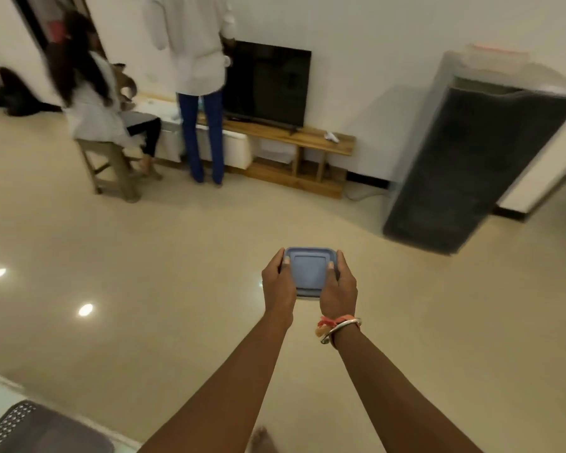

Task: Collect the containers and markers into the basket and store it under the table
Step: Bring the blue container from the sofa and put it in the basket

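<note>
Far left, low corner: dark perforated plastic piece [17, 426] sits against a white edge. Can't tell whether it's the basket. Frame is blurred throughout.

Back left on the floor [144, 256]: dark bags [9, 91] by the wall. Next over, a person seated [89, 96] on a wooden stool [111, 168], facing away from you. Just right of them, a second person standing [198, 60] in a white top and blue trousers, at the left end of a low wooden TV shelf [294, 138]. Black TV [268, 83] stands on that shelf, screen dark; small white item [330, 136] lies near the shelf's right end, too small to identify.

Centre: your left hand [276, 284] holds the left edge of the container [309, 273], which is square with a blue-grey lid on. Fingers [276, 258] are curled round the side, thumb laid on the lid. Container is in the air in front of you, over bare floor, roughly level, not touching anything but your hands. Your right hand [337, 291] mirrors it on the right edge, fingers wrapped round the side, thumb on top. Both grip firmly, nothing else held. Metal bangle and orange thread [340, 328] on your right wrist.

Right: tall dark unit [471, 165] wrapped in clear film, standing near the wall, well apart from the container.
</note>
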`<state>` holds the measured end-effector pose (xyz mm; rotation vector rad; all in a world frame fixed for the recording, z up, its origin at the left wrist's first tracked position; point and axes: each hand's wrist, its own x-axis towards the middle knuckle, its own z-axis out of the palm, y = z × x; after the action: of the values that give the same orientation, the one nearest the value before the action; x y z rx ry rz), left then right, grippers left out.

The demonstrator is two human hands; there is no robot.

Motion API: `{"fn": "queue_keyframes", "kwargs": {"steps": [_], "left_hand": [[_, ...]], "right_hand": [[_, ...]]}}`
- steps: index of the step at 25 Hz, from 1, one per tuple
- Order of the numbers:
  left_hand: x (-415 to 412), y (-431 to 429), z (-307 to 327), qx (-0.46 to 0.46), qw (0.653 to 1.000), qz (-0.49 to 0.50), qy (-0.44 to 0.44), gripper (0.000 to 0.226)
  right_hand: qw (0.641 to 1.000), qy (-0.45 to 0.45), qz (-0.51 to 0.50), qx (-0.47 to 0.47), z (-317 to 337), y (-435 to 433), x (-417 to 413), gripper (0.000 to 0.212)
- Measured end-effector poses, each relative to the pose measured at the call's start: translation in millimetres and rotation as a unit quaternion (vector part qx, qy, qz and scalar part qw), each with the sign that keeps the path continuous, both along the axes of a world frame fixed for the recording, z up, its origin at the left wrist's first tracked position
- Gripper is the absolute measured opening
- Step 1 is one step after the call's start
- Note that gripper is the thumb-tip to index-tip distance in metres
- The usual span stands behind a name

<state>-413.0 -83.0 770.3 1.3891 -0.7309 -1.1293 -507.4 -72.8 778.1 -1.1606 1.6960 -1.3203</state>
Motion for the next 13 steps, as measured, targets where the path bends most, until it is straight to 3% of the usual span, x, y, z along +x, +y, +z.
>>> {"fn": "queue_keyframes", "kwargs": {"steps": [6,10,13], "left_hand": [[158,-109,18,0.003,0.986,0.165,-0.001,0.036],[292,-130,20,0.002,0.953,0.303,-0.021,0.031],[387,-127,10,0.013,0.906,0.423,-0.031,0.029]], "right_hand": [[0.985,0.008,0.172,0.012,14,-143,158,0.047],[0.943,0.011,0.332,0.006,10,-198,304,0.045],[0.890,0.008,0.456,0.009,8,-213,415,0.043]]}}
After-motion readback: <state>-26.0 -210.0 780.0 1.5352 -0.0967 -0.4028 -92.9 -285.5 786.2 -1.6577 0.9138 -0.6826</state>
